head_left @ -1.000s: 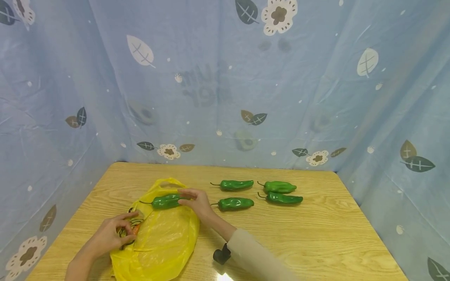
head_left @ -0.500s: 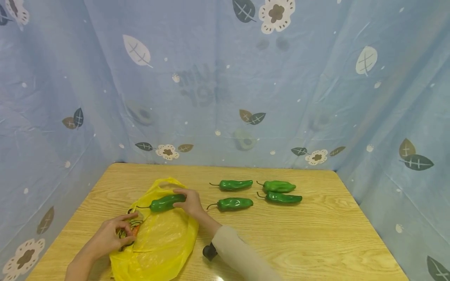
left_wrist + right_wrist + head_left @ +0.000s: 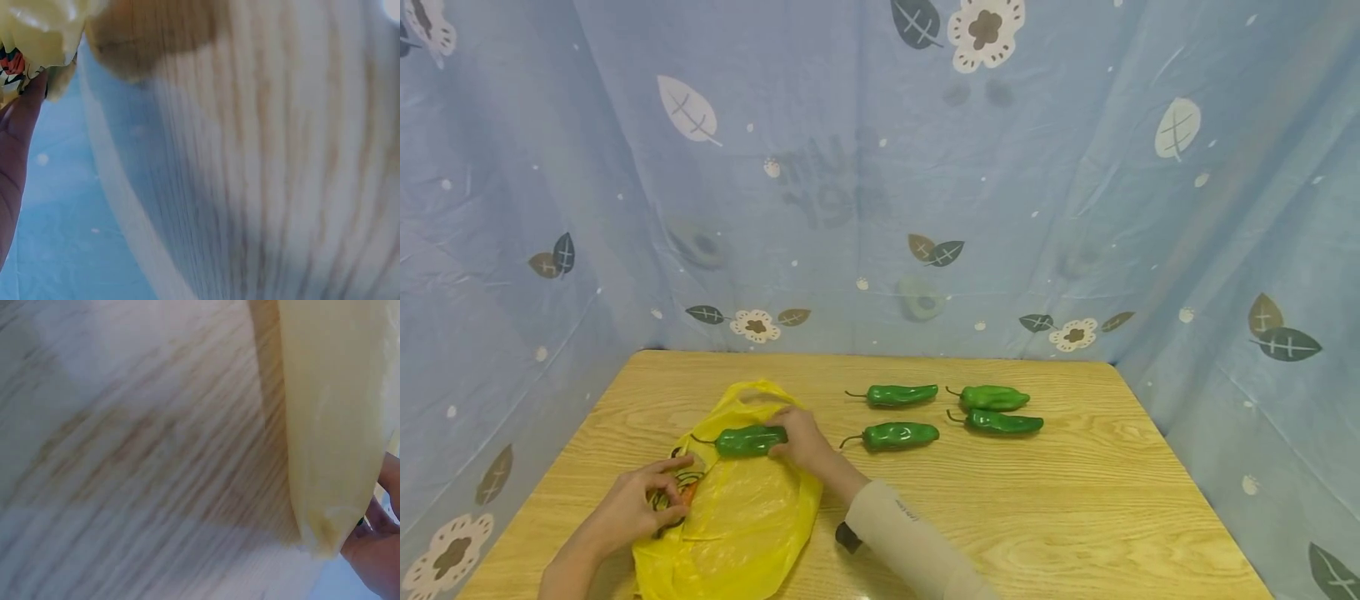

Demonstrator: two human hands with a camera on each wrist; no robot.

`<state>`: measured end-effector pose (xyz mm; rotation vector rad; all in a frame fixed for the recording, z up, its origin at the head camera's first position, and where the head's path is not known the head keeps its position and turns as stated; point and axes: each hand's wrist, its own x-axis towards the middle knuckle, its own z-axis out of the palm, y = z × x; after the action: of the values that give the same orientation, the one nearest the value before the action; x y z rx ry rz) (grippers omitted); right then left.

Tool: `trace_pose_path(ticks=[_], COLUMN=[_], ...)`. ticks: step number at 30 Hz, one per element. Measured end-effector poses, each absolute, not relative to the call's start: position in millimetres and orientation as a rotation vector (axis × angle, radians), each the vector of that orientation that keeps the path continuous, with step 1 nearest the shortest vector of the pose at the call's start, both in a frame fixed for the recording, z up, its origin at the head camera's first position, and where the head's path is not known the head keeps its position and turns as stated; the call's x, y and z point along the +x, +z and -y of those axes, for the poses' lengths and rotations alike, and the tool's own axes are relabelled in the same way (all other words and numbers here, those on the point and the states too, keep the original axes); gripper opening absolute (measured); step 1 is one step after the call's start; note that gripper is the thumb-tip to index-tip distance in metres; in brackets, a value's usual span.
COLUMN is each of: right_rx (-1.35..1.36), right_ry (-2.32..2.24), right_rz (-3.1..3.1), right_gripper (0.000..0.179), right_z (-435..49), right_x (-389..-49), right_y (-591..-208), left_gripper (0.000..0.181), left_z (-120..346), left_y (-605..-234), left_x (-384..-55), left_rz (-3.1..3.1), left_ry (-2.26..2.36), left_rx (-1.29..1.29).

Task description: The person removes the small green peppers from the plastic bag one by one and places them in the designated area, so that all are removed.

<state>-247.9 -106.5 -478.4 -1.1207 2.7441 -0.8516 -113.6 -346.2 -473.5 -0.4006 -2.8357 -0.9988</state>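
A yellow plastic bag (image 3: 741,521) lies flat at the near left of the wooden table (image 3: 1075,500). My right hand (image 3: 797,437) grips one end of a green pepper (image 3: 745,440) that lies over the bag's upper part, stem pointing left. My left hand (image 3: 640,500) pinches the bag's left edge by an orange and black print (image 3: 683,486). The left wrist view shows a fingertip (image 3: 25,106) against the bag (image 3: 44,31). In the right wrist view the bag (image 3: 337,412) fills the right side, with part of my hand (image 3: 375,550) below it.
Three more green peppers lie on the table to the right: one at the back (image 3: 898,394), one nearer (image 3: 897,434), and a pair side by side (image 3: 996,410). A blue patterned curtain (image 3: 880,167) walls in the table on three sides.
My right hand has carried the pepper a little left and nearer, over the bag. My left hand stays on the bag's edge.
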Motion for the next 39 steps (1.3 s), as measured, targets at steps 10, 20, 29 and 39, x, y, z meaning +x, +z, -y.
trace_pose_path(ticks=[10,20,29,39], right_rx=[-1.187,-1.272,-1.322,-1.279], right_ry=[-0.856,-0.976,-1.113,-1.248], right_rz=[-2.629,-2.548,-2.464,-2.347], right_gripper=[0.038,0.04,0.04,0.041], right_z=[101,70,32,-12], right_x=[-239,-224,-211,-182], right_y=[-465,-443,-444,-443], left_gripper=[0.018,0.015,0.018,0.017], left_z=[347,346,346,344], left_y=[-472,-472,-472,-469], left_x=[-113,-114,-115,-115], left_rz=[2.859,2.859,2.883,2.9], left_ry=[-1.005,-1.03,-0.952,-0.939], left_rx=[-0.39,-0.407,-0.375,-0.379])
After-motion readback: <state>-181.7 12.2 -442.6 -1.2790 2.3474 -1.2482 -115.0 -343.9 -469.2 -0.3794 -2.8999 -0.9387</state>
